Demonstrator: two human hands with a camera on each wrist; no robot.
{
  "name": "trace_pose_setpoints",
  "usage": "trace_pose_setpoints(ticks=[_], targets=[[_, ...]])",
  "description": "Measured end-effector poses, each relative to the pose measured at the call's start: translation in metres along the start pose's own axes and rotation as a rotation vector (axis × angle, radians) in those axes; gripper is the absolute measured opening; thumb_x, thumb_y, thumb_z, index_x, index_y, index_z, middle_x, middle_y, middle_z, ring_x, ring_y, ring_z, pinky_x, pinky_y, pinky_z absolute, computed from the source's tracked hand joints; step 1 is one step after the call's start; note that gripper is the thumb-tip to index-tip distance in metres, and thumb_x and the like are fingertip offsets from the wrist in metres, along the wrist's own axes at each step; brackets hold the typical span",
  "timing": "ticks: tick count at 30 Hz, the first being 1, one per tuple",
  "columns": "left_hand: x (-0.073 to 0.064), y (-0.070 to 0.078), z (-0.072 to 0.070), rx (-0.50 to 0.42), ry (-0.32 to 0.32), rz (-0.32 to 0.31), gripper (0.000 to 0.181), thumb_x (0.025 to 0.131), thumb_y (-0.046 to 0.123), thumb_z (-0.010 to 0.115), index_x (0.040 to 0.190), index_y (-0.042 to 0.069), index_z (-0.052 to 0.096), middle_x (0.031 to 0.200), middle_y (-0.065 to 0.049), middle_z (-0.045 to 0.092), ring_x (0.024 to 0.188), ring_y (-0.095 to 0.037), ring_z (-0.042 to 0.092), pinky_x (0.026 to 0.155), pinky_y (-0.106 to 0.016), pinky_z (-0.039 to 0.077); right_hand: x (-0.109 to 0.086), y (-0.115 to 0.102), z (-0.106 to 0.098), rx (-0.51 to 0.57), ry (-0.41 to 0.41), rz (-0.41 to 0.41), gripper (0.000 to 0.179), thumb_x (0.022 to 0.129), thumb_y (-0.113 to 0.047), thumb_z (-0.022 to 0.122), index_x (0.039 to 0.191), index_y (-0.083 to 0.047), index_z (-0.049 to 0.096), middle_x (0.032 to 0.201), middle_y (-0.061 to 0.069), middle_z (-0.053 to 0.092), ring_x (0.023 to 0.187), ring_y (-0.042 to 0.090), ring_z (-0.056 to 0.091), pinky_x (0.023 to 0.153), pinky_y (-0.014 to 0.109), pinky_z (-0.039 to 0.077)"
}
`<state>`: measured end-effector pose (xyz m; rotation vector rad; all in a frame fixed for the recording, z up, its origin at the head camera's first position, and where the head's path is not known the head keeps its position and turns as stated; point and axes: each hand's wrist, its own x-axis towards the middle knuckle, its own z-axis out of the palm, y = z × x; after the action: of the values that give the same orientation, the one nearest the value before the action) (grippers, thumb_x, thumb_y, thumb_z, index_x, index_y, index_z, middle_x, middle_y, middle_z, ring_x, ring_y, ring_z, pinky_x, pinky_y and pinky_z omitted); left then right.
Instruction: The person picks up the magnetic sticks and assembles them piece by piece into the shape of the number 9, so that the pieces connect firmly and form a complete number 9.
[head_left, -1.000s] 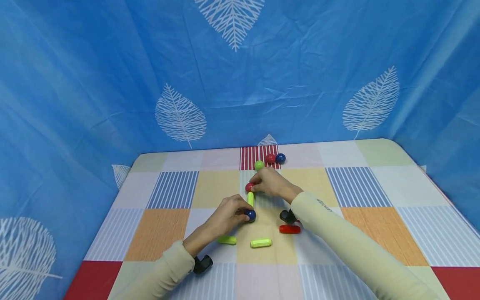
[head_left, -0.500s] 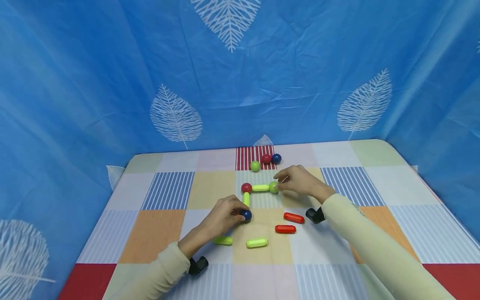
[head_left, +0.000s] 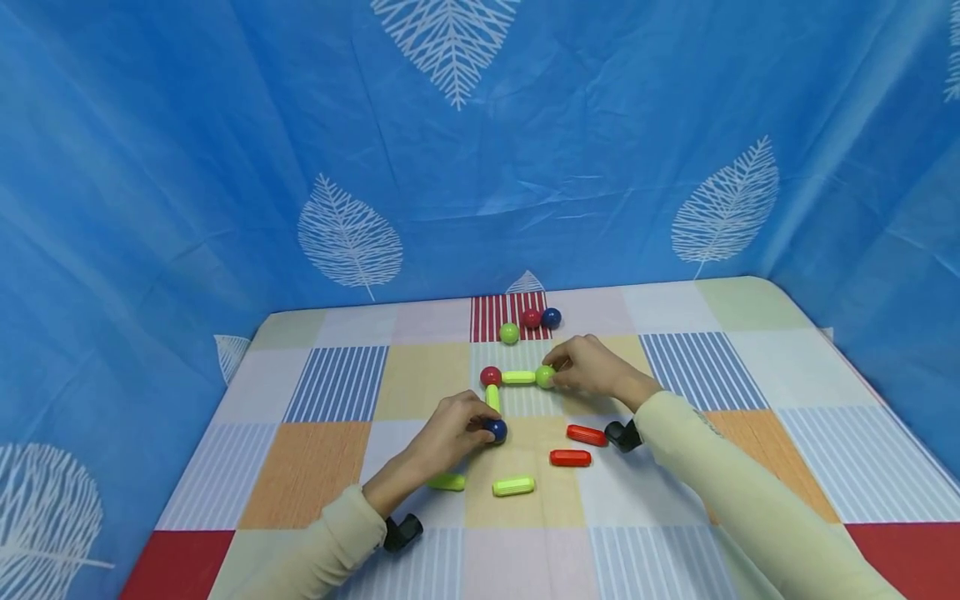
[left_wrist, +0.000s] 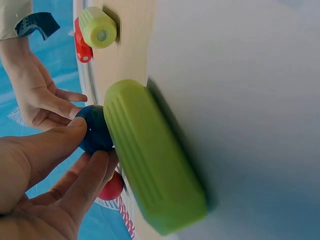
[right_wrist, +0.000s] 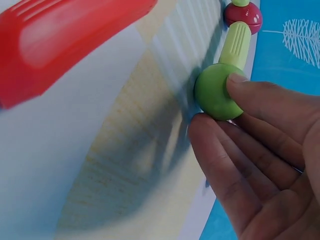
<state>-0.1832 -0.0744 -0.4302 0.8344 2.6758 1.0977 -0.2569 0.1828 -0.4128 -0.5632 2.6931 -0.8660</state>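
In the head view my left hand point(head_left: 447, 429) pinches a dark blue ball point(head_left: 496, 431) between thumb and fingers. A yellow-green rod point(head_left: 492, 397) runs from that ball to a red ball point(head_left: 491, 377). From the red ball a second yellow-green rod point(head_left: 518, 377) reaches right to a green ball point(head_left: 545, 377). My right hand point(head_left: 594, 368) holds this green ball, with the thumb and fingertips on it in the right wrist view. Close by the left hand in the left wrist view lies a loose yellow-green rod point(left_wrist: 152, 157), nearer the camera than the blue ball.
Another yellow-green rod point(head_left: 513, 486) lies on the checked cloth in front. Two red rods point(head_left: 570, 458) are right of it. At the back sit a loose green ball point(head_left: 509, 333), a red ball point(head_left: 531, 318) and a blue ball point(head_left: 551, 317). A blue curtain point(head_left: 480, 183) hangs behind.
My right hand has moved right from the red ball to the green ball, uncovering the second rod and both red rods. The left hand keeps its hold on the blue ball.
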Motion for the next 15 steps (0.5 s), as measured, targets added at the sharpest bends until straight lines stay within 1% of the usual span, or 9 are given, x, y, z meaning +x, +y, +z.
trace_pose_setpoints(ticks=[3, 6, 7, 9, 11, 13, 15], targets=[[-0.001, 0.0, -0.001, 0.003, 0.004, -0.002, 0.02, 0.085, -0.002, 0.074, 0.105, -0.002, 0.074, 0.094, -0.01, 0.063, 0.089, -0.022, 0.065, 0.078, -0.029, 0.056, 0.002, -0.002, 0.0, -0.013, -0.001, -0.004, 0.028, 0.087, -0.01, 0.075, 0.114, -0.002, 0.073, 0.105, 0.009, 0.073, 0.097, 0.024, 0.067, 0.08, 0.034, 0.056], [-0.001, 0.001, -0.004, -0.008, -0.009, -0.002, 0.024, 0.085, 0.0, 0.075, 0.109, -0.003, 0.072, 0.097, -0.011, 0.064, 0.09, -0.022, 0.066, 0.078, -0.028, 0.057, 0.003, -0.005, 0.0, -0.034, -0.005, 0.005, 0.031, 0.087, -0.012, 0.075, 0.116, 0.0, 0.071, 0.106, 0.011, 0.073, 0.098, 0.025, 0.068, 0.085, 0.037, 0.056], [-0.001, 0.001, -0.006, -0.016, -0.011, -0.002, 0.026, 0.085, 0.001, 0.075, 0.111, -0.003, 0.071, 0.098, -0.012, 0.064, 0.089, -0.022, 0.067, 0.077, -0.028, 0.057, 0.003, -0.006, 0.001, -0.036, -0.008, 0.012, 0.033, 0.087, -0.013, 0.075, 0.117, 0.001, 0.07, 0.107, 0.011, 0.072, 0.099, 0.025, 0.067, 0.087, 0.038, 0.055], [0.002, 0.001, -0.012, -0.037, 0.005, -0.007, 0.029, 0.086, 0.003, 0.075, 0.114, -0.005, 0.069, 0.1, -0.014, 0.066, 0.088, -0.023, 0.067, 0.075, -0.029, 0.057, 0.004, -0.007, 0.002, -0.032, -0.013, 0.018, 0.038, 0.086, -0.015, 0.076, 0.119, 0.002, 0.069, 0.108, 0.012, 0.072, 0.101, 0.025, 0.067, 0.09, 0.04, 0.054], [0.009, 0.001, -0.019, -0.059, 0.038, -0.021, 0.03, 0.087, 0.004, 0.074, 0.115, -0.005, 0.068, 0.103, -0.016, 0.067, 0.089, -0.024, 0.068, 0.075, -0.031, 0.057, 0.005, -0.008, 0.003, -0.02, -0.016, 0.021, 0.041, 0.085, -0.016, 0.078, 0.12, 0.003, 0.068, 0.109, 0.011, 0.072, 0.101, 0.024, 0.067, 0.091, 0.04, 0.053], [0.019, -0.002, -0.027, -0.07, 0.081, -0.029, 0.026, 0.089, 0.004, 0.071, 0.113, -0.005, 0.069, 0.105, -0.017, 0.069, 0.09, -0.026, 0.068, 0.076, -0.033, 0.057, 0.006, -0.007, 0.005, -0.012, -0.013, 0.003, 0.039, 0.084, -0.015, 0.078, 0.119, 0.002, 0.069, 0.108, 0.01, 0.072, 0.099, 0.022, 0.067, 0.09, 0.04, 0.053], [0.03, -0.006, -0.032, -0.067, 0.099, -0.041, 0.023, 0.091, 0.002, 0.068, 0.113, -0.005, 0.07, 0.11, -0.017, 0.068, 0.094, -0.029, 0.068, 0.08, -0.036, 0.057, 0.006, -0.006, 0.006, -0.013, -0.009, -0.022, 0.035, 0.084, -0.012, 0.078, 0.116, 0.001, 0.071, 0.105, 0.008, 0.073, 0.095, 0.02, 0.067, 0.089, 0.039, 0.054]])
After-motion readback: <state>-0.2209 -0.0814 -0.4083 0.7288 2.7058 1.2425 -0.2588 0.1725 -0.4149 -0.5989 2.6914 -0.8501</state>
